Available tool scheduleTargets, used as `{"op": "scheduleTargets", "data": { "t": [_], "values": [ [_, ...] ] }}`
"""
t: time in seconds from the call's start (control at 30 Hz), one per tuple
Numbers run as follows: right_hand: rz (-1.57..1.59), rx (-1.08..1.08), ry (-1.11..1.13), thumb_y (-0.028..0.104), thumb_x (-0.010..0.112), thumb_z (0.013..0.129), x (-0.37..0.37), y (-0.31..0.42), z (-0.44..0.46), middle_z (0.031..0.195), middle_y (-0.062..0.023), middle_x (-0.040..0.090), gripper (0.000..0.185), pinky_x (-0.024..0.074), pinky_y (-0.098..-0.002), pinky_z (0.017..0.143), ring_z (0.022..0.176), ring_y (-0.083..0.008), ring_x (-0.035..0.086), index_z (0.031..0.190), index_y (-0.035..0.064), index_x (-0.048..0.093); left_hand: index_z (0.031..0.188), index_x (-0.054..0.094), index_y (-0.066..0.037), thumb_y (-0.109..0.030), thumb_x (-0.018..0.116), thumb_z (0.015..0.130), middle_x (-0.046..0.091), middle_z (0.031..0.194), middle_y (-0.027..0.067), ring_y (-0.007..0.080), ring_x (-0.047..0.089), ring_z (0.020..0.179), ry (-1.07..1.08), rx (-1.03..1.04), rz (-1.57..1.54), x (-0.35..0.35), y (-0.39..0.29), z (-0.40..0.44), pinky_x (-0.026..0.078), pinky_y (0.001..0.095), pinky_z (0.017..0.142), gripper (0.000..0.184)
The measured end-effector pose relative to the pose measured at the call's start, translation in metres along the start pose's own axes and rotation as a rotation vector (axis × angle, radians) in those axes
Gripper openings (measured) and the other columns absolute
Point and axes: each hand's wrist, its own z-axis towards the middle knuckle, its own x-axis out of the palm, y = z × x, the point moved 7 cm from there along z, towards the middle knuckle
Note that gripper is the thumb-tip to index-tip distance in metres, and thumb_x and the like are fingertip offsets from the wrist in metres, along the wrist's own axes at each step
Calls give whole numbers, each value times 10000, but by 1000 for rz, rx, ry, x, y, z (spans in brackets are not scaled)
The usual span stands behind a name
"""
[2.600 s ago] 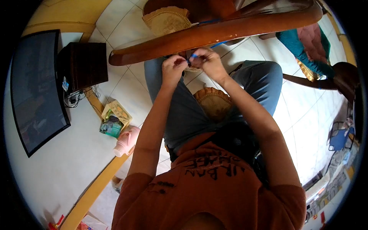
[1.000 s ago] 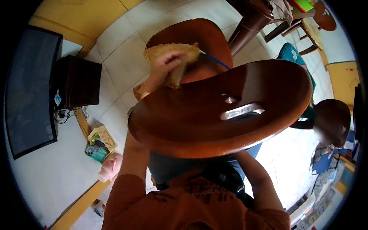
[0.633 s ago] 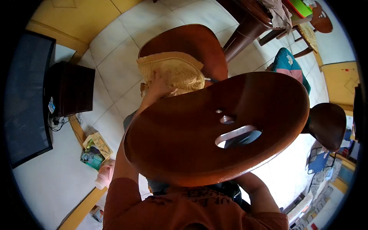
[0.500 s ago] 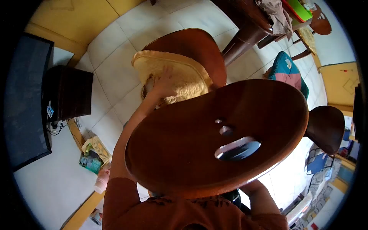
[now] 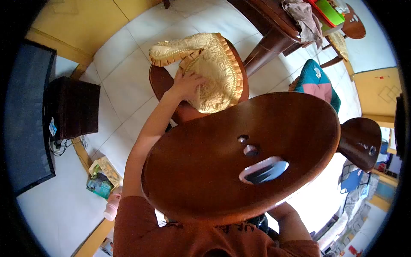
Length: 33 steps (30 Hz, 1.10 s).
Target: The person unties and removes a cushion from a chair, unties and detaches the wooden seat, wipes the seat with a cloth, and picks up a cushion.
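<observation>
Cushion flap (image 5: 171, 52) points left.

From where I stand, I can't make out a full word anywhere. Dark lettering (image 5: 237, 228) runs across the rust-brown shirt (image 5: 180, 244), partly cut off by the chair back (image 5: 197, 167). Any print on the blue-and-white tag (image 5: 52, 127) or teal packet (image 5: 99, 187) is too small to read.

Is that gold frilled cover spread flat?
Not fully: the gold cover bends at one end, its frill doubling back, and bare seat shows beside it.
</observation>
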Motion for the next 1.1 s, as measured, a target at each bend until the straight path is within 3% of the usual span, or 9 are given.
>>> {"op": "scheduleTargets", "data": {
  "t": [0.2,0.27,0.4,0.5,0.63,0.73,0.83,0.97,1.1],
  "values": [
    [-417,-555,9,273,536,887,57,18,25,1208,-176,546,361,362,-388,997,1140,-285,482,1159,38,563,1338,433,-196,-137,734,619,361,1411,109,344,320,1296,-135,113,-261,41,7,-61,261,500,1065,782],
    [156,-268,216,164,645,810,-30,118,-3,935,-137,654,220,483,-313,783,835,-202,610,953,-3,646,1295,480,-155,-115,730,638,251,1460,159,330,327,1292,-232,-16,-267,40,13,-76,281,467,1052,704],
    [188,-32,318,156,677,779,-37,105,-34,777,-145,661,213,499,-301,626,642,-182,623,899,-20,665,1249,503,-93,-196,709,714,194,1442,225,375,418,1170,-500,-457,-334,24,2,-113,411,474,935,583],
    [85,-385,146,148,668,784,-49,105,-56,727,-132,646,202,481,-298,570,582,-162,594,904,-16,669,1360,416,-240,-456,741,680,139,1485,138,374,180,1350,-572,-484,-606,37,8,-128,314,502,1039,784],
    [170,-69,306,121,644,791,-62,111,-80,697,-95,629,134,464,-279,539,563,-139,577,854,6,674,1367,390,-178,-490,586,819,142,1484,145,336,187,1352,-468,-380,-916,91,37,-96,294,472,1053,660],
    [264,50,339,132,627,801,-61,93,-97,684,-76,619,129,456,-281,532,555,-139,564,822,10,665,1361,359,-102,-454,431,923,239,1436,170,289,209,1346,-560,-85,-402,99,25,-74,291,436,1050,567],
    [130,-64,300,177,621,802,-59,77,-103,646,-58,599,157,448,-290,524,563,-131,559,794,26,665,1356,339,-69,-432,356,957,316,1392,148,247,285,1308,-316,95,-1951,76,-7,-89,298,417,1036,539],
    [255,-77,300,185,569,780,-50,24,-102,690,-39,625,162,443,-280,525,581,-119,555,774,67,680,1262,458,-94,-429,530,859,488,1182,111,268,449,1097,-475,-451,-976,36,19,-103,333,426,948,529],
    [467,372,361,141,584,825,-61,20,-117,703,-55,620,149,438,-245,506,551,-116,551,784,18,657,1162,572,-151,-432,656,744,548,1174,118,328,486,1101,-635,-776,-391,6,44,-91,289,463,982,510]
  ]
}}
